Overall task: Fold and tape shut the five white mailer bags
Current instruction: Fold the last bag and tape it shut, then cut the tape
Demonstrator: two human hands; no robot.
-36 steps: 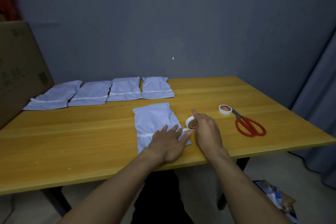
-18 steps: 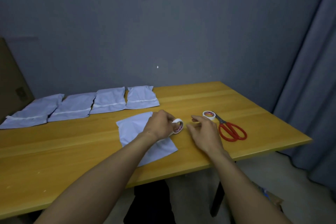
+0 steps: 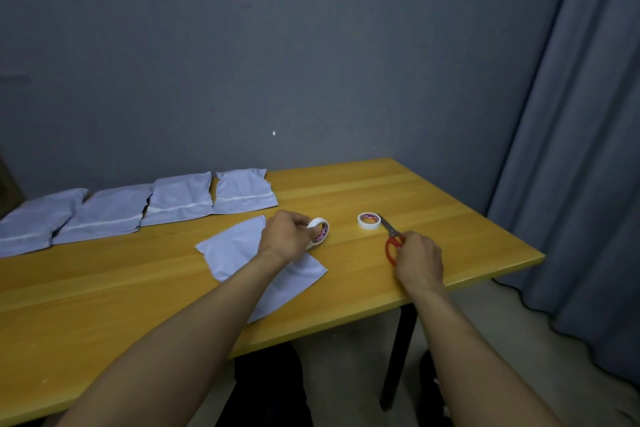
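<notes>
On the desk (image 3: 104,288), the left grip (image 3: 287,236) clasps the tape roll (image 3: 320,230) over the near bag (image 3: 232,250), while the right grip (image 3: 419,258) curls round the scissors (image 3: 390,251) lying to the roll's right, blades pointing away.

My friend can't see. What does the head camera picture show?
A person's left hand holds a white tape roll by a white mailer bag on a wooden table; the right hand grips red scissors. A second tape roll lies at the blades, and four taped bags line the back.
</notes>
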